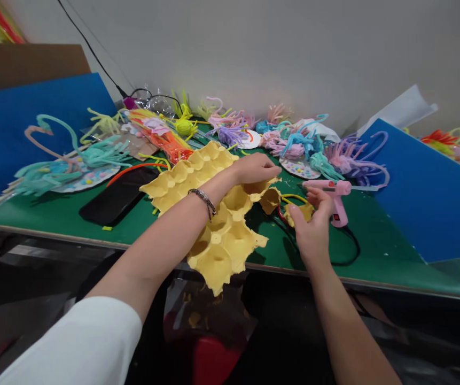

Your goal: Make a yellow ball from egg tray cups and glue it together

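A torn yellow egg carton [213, 214] lies aslant, its near end hanging past the table's front edge. Across it reaches my left arm, and my left hand [256, 168] is closed at its right side, gripping it; the fingertips are partly hidden. My right hand [313, 224] pinches a small torn carton piece [299, 215] between thumb and fingers. Between the hands, a cup-shaped bit [270, 200] sticks out from the carton's ragged side. Just beyond my right hand lies a pink glue gun [338, 200], with a clear glue stick in its back.
A black phone [119, 195] lies left on the green table [398, 240]. Fuzzy pipe-cleaner crafts [297, 144] line the wall, with more pipe-cleaner pieces [89, 155] at left. Blue boards [434, 198] stand on both sides. The glue gun's black cord [358, 248] loops near the front edge.
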Available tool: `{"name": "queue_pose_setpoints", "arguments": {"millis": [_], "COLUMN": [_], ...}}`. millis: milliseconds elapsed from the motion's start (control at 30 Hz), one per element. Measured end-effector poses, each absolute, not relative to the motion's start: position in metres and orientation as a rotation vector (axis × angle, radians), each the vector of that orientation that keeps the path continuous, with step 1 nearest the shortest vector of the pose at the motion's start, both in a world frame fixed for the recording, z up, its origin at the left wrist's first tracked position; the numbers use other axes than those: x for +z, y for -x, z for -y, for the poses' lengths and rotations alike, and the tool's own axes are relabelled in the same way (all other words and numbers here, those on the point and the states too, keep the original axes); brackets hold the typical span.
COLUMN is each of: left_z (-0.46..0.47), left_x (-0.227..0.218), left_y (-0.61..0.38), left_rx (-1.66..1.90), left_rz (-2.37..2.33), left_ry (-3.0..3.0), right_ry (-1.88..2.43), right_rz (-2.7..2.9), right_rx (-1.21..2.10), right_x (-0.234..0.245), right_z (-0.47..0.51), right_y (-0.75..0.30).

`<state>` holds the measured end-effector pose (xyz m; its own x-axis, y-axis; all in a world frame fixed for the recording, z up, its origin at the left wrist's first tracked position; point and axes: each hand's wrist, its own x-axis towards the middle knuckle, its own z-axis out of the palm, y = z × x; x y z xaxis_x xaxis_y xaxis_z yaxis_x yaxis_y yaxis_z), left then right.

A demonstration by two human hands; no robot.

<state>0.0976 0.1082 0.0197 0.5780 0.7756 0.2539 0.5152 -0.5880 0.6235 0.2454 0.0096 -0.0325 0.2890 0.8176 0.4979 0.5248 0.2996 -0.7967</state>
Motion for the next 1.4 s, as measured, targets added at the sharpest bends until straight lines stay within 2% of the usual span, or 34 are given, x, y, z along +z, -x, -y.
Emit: {"name": "queue_pose_setpoints", "arguments": {"millis": [100, 367, 567, 667, 800, 1067, 1300, 1400], "left_z": [-0.109, -0.111, -0.111, -0.111, -0.110, -0.110, -0.113, -0.113], "left_x": [0.019, 0.018, 0.018, 0.018, 0.019, 0.019, 0.016, 0.017], "left_y": [-0.098, -0.097, -0.097, -0.098, -0.098, -0.100, -0.100, -0.100], "left_rx": [0.694, 0.706, 0.691, 0.685, 0.679, 0.667, 0.680, 0.681], "left_rz": [-1.024, -1.011, -1.014, -1.025, -1.052, -1.098, -1.108, -1.121], "left_ry": [-2.335, -2.338, -2.339, -2.345, -2.346, -2.365, -2.358, -2.352], "right_ry": [1.364, 1.318, 1.279, 1.299, 1.262, 1.322, 1.342, 1.271], "right_rz": [1.476, 1.335, 1.233, 1.296, 1.396, 1.615, 1.357, 1.078], "right_rx": [0.165, 0.225, 0.009, 0.006, 0.219, 1.150, 1.246, 1.356], "right_x": [-0.033, -0.033, -0.031, -0.026, -0.018, -0.020, -0.024, -0.028], "right_z": [-0.005, -0.010, -0.010, -0.005, 0.008, 0.023, 0.027, 0.034], "right_y": [-0.240, -0.251, -0.261, -0.257, -0.244, -0.209, -0.190, -0.180]}}
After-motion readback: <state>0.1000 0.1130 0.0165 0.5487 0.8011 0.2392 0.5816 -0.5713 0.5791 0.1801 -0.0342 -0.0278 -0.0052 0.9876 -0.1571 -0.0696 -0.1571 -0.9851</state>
